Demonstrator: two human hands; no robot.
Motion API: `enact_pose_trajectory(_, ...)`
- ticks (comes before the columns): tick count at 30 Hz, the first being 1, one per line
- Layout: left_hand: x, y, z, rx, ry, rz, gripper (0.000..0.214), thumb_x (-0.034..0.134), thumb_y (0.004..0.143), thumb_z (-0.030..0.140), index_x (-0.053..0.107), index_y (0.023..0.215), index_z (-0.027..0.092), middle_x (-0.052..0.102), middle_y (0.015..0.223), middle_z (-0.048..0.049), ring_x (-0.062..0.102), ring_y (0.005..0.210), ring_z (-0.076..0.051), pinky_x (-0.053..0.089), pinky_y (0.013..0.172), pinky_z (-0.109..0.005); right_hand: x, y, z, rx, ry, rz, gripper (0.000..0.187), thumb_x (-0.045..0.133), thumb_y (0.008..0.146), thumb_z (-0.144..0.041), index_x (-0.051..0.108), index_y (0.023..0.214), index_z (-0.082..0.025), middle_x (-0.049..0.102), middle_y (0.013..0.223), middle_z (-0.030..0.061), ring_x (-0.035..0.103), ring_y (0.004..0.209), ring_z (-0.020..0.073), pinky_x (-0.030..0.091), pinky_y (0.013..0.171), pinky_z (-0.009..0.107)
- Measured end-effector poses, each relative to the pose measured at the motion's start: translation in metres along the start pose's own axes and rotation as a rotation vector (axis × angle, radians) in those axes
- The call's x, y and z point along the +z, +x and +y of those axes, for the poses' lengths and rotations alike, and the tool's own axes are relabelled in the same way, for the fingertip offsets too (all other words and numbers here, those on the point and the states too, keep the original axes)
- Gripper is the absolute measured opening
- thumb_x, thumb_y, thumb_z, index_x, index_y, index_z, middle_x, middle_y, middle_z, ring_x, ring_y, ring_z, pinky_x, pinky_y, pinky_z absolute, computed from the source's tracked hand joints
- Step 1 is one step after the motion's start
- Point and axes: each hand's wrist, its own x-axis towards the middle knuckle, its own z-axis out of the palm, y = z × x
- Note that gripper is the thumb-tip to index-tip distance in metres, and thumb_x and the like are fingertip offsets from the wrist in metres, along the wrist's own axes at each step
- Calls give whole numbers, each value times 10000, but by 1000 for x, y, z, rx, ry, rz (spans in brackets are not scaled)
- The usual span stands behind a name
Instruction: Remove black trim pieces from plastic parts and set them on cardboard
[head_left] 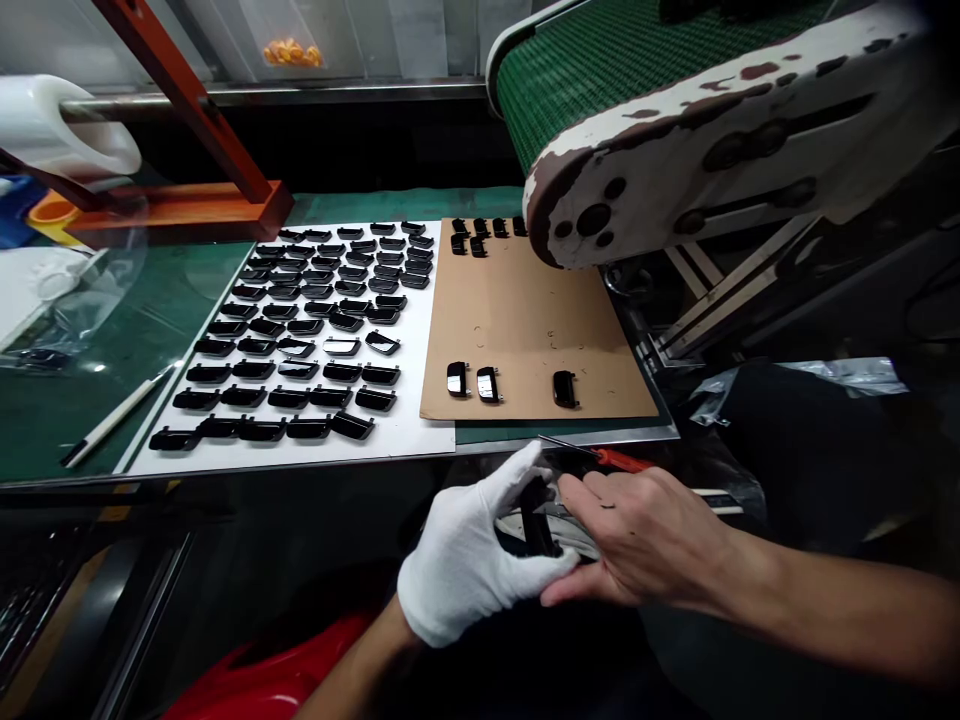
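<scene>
My left hand (pixel 472 550), in a white glove, pinches a small glossy black plastic part (pixel 536 518) between thumb and fingers, in front of the table edge. Close against it, my bare right hand (pixel 645 525) is closed around what looks like a slim knife (pixel 553 509). Its thin metallic blade points left and touches or overlaps the black part; most of the handle is hidden in my fist. Just beyond my hands lies a red-handled screwdriver (pixel 619 460). Several similar black parts (pixel 489 384) lie on a brown cardboard sheet (pixel 525 320).
Many black parts stand in rows on a white sheet (pixel 405 430) at left. A pen-like tool (pixel 112 420) lies beside it. A conveyor with a green belt (pixel 600 75) overhangs the right. A wooden stand (pixel 195 210) and film roll (pixel 67 125) are back left; a red stool (pixel 262 675) is below.
</scene>
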Motion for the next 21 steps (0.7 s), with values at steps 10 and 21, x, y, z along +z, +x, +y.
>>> enact_pose_trajectory(10,2,-2,-3,-8,31,35,790,751,677,292,419,1388,205,677,1151,-24,667,1009,-220,535,935,-279,4,0,2,-74,13,68,773,60,865,-693,583,750,-135,541,528,19,488,418,141,167,435,295)
enact_pose_trajectory(21,-1,-3,-12,9,79,52,792,741,703,314,387,1400,189,659,1185,-24,654,1029,-196,525,928,-263,13,2,-4,-43,147,161,654,195,888,-669,556,720,-150,545,528,5,519,441,142,256,432,291)
